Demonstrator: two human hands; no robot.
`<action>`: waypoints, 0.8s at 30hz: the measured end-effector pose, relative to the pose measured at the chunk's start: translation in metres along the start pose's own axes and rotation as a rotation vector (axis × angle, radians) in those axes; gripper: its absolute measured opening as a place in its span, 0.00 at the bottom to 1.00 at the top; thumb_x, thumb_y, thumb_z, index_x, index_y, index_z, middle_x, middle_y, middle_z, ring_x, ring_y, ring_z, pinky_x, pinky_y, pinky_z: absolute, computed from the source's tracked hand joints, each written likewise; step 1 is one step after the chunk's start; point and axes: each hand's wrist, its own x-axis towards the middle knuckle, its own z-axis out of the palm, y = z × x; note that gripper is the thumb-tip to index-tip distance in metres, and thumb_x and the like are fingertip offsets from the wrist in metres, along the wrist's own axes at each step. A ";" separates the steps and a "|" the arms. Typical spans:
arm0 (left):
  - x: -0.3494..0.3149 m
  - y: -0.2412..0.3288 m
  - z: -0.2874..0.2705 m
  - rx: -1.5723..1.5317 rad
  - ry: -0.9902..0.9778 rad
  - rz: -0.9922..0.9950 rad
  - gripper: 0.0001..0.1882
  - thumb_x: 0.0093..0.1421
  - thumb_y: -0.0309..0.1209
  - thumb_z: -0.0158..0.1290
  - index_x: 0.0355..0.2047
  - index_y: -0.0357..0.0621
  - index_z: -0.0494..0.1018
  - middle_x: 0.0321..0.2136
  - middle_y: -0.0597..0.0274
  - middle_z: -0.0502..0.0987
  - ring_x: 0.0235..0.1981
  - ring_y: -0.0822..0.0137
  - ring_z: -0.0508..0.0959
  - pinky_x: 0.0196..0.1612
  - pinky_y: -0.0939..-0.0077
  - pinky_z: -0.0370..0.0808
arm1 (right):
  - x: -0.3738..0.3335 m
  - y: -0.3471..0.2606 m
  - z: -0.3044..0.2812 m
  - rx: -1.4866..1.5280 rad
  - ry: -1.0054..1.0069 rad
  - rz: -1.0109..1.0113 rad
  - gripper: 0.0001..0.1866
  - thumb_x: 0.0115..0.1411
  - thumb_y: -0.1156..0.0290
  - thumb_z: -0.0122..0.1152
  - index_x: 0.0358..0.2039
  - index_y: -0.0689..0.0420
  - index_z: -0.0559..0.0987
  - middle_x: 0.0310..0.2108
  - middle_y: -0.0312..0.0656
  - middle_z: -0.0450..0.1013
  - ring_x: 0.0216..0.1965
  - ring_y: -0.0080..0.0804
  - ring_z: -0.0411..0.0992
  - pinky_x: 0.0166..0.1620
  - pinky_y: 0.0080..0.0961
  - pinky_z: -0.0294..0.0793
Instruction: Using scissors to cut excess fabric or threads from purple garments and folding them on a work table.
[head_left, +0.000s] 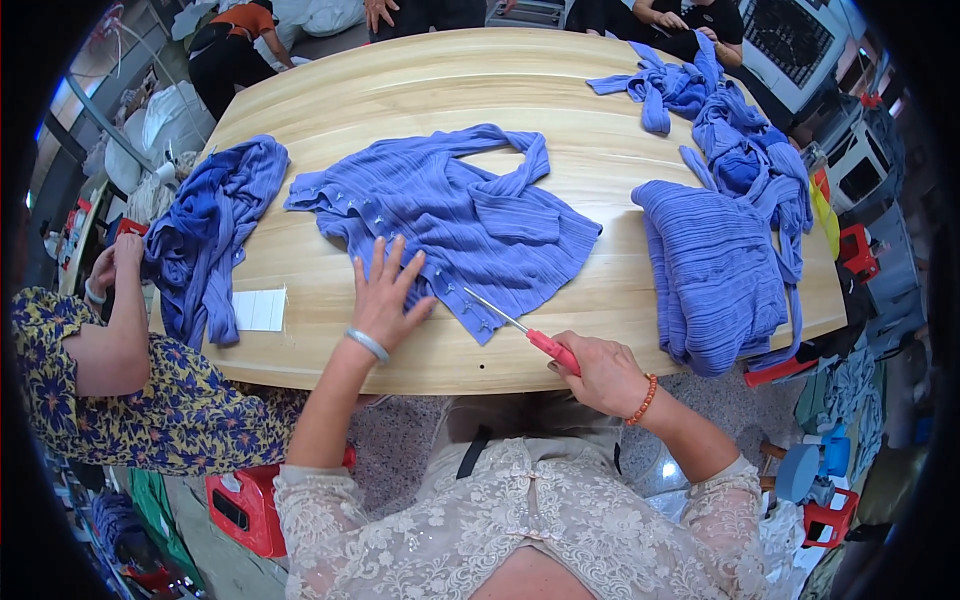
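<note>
While a broad, pale wood-grained table [400, 80] fills the scene, the eye goes straight to the violet-blue ribbed knit garment [450, 200] spread at its middle, one sleeve looped at the far side. Left of that garment, past the table's edge, we have a co-worker in navy-and-yellow floral clothing [150, 400]. Up beyond the garment's right side sprawls a tangled heap of violet-blue knitwear [740, 140]; nearer, well to its right, sits a thick folded violet-blue ribbed bundle [715, 275]. To its left, a crumpled violet-blue knit pile [215, 220] droops over the table edge. Now the hands: at the garment's near edge, the left hand [385, 300] lies palm down, fingers wide apart on the cloth, gripping nothing visible. Just off its near right side, the right hand [610, 375] is curled closed around a red-handled tool with a thin metal shaft [552, 350], tip over the garment's near border, contact impossible to tell. Left of the garment lies a white rectangular lined card [259, 310]. Smallest of all, tiny pale fastenings [378, 219] run along the garment's near left border.
</note>
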 end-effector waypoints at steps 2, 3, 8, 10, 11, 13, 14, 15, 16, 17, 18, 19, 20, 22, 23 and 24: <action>-0.009 0.028 -0.006 0.008 0.017 0.120 0.36 0.54 0.49 0.57 0.61 0.52 0.64 0.66 0.52 0.54 0.68 0.47 0.48 0.66 0.38 0.40 | -0.009 0.007 0.005 0.022 0.030 0.002 0.12 0.60 0.66 0.56 0.43 0.55 0.73 0.29 0.51 0.76 0.35 0.52 0.75 0.39 0.45 0.72; -0.013 0.040 -0.007 0.010 -0.017 0.170 0.36 0.55 0.49 0.57 0.61 0.52 0.64 0.66 0.52 0.55 0.68 0.47 0.50 0.66 0.39 0.41 | -0.013 0.009 0.005 0.016 0.044 -0.001 0.12 0.59 0.66 0.56 0.42 0.55 0.73 0.30 0.51 0.76 0.35 0.52 0.75 0.39 0.45 0.72; -0.033 0.055 0.016 -0.002 -0.115 0.201 0.35 0.55 0.56 0.53 0.60 0.57 0.66 0.64 0.49 0.57 0.67 0.45 0.51 0.65 0.39 0.41 | -0.024 0.008 0.001 -0.135 -0.111 0.050 0.13 0.60 0.61 0.55 0.41 0.53 0.74 0.27 0.51 0.77 0.34 0.52 0.76 0.40 0.46 0.71; -0.035 0.056 0.017 -0.023 -0.146 0.168 0.35 0.55 0.57 0.53 0.60 0.59 0.66 0.65 0.49 0.56 0.68 0.45 0.49 0.65 0.39 0.41 | -0.035 0.008 -0.007 -0.154 -0.136 0.048 0.13 0.60 0.60 0.55 0.41 0.53 0.74 0.27 0.51 0.77 0.34 0.52 0.76 0.39 0.47 0.71; -0.034 0.054 0.018 -0.012 -0.149 0.172 0.35 0.55 0.57 0.53 0.61 0.60 0.66 0.65 0.49 0.55 0.68 0.45 0.49 0.65 0.38 0.40 | -0.040 0.009 -0.009 -0.167 -0.173 0.047 0.14 0.60 0.58 0.55 0.41 0.53 0.74 0.27 0.51 0.77 0.34 0.52 0.76 0.39 0.47 0.71; -0.032 0.055 0.019 -0.009 -0.162 0.175 0.34 0.55 0.58 0.52 0.61 0.63 0.65 0.66 0.49 0.53 0.68 0.44 0.48 0.64 0.37 0.40 | -0.046 0.011 -0.012 -0.172 -0.175 0.087 0.15 0.60 0.58 0.56 0.42 0.52 0.74 0.27 0.51 0.76 0.33 0.53 0.76 0.40 0.47 0.71; -0.029 0.054 0.020 -0.011 -0.152 0.173 0.34 0.56 0.57 0.52 0.61 0.62 0.65 0.66 0.49 0.53 0.68 0.44 0.48 0.64 0.37 0.40 | -0.047 0.014 -0.012 -0.156 -0.160 0.097 0.15 0.60 0.58 0.57 0.44 0.52 0.74 0.26 0.51 0.76 0.33 0.53 0.76 0.40 0.47 0.71; -0.029 0.055 0.019 -0.013 -0.149 0.164 0.34 0.56 0.57 0.51 0.61 0.62 0.65 0.66 0.49 0.53 0.68 0.44 0.48 0.64 0.36 0.40 | -0.049 0.013 -0.012 -0.153 -0.113 0.088 0.15 0.60 0.59 0.57 0.44 0.52 0.74 0.26 0.51 0.76 0.32 0.54 0.75 0.39 0.47 0.71; -0.027 0.053 0.019 -0.005 -0.131 0.172 0.33 0.57 0.57 0.50 0.61 0.60 0.65 0.66 0.48 0.53 0.68 0.44 0.47 0.64 0.36 0.40 | -0.049 0.012 -0.013 -0.164 -0.097 0.109 0.15 0.60 0.59 0.57 0.44 0.52 0.74 0.27 0.51 0.76 0.32 0.54 0.75 0.39 0.47 0.71; -0.027 0.052 0.018 0.018 -0.167 0.164 0.34 0.58 0.57 0.49 0.62 0.59 0.64 0.66 0.49 0.53 0.68 0.44 0.46 0.64 0.36 0.38 | -0.050 0.010 -0.012 -0.175 -0.081 0.129 0.15 0.60 0.59 0.57 0.44 0.52 0.74 0.27 0.51 0.76 0.32 0.54 0.75 0.39 0.47 0.71; -0.025 0.051 0.019 0.000 -0.150 0.165 0.34 0.58 0.57 0.49 0.62 0.61 0.63 0.66 0.49 0.53 0.68 0.44 0.46 0.64 0.36 0.37 | -0.049 0.013 -0.009 -0.134 -0.082 0.125 0.14 0.59 0.60 0.57 0.43 0.52 0.74 0.28 0.51 0.76 0.33 0.55 0.75 0.39 0.47 0.71; -0.025 0.050 0.019 -0.016 -0.131 0.166 0.33 0.58 0.57 0.48 0.62 0.62 0.63 0.66 0.48 0.52 0.68 0.44 0.46 0.64 0.36 0.36 | -0.049 0.014 -0.007 -0.132 -0.090 0.122 0.14 0.59 0.60 0.57 0.43 0.52 0.74 0.28 0.51 0.76 0.33 0.55 0.75 0.39 0.47 0.71; -0.025 0.051 0.017 0.000 -0.155 0.166 0.32 0.58 0.58 0.48 0.62 0.65 0.64 0.66 0.47 0.52 0.68 0.42 0.45 0.64 0.35 0.35 | -0.050 0.014 -0.004 -0.082 -0.098 0.097 0.14 0.59 0.60 0.58 0.42 0.52 0.74 0.28 0.51 0.76 0.33 0.55 0.75 0.39 0.47 0.71; -0.027 0.057 0.018 -0.004 -0.153 0.176 0.32 0.58 0.58 0.48 0.61 0.66 0.65 0.66 0.46 0.52 0.68 0.41 0.45 0.64 0.34 0.34 | -0.052 0.014 0.000 -0.037 -0.098 0.070 0.13 0.59 0.61 0.58 0.42 0.52 0.73 0.28 0.51 0.76 0.33 0.55 0.75 0.39 0.47 0.71; -0.028 0.059 0.016 -0.008 -0.150 0.191 0.31 0.58 0.58 0.48 0.61 0.67 0.65 0.66 0.45 0.52 0.68 0.41 0.45 0.63 0.33 0.34 | -0.053 0.013 0.003 -0.017 -0.047 0.060 0.13 0.59 0.61 0.58 0.42 0.52 0.73 0.28 0.50 0.76 0.32 0.55 0.75 0.38 0.46 0.71; -0.026 0.064 0.016 -0.023 -0.159 0.206 0.32 0.57 0.57 0.50 0.61 0.65 0.65 0.65 0.43 0.52 0.68 0.40 0.45 0.63 0.32 0.34 | -0.057 0.015 0.005 0.001 0.012 0.057 0.13 0.59 0.61 0.59 0.41 0.52 0.73 0.27 0.50 0.76 0.32 0.55 0.75 0.38 0.46 0.72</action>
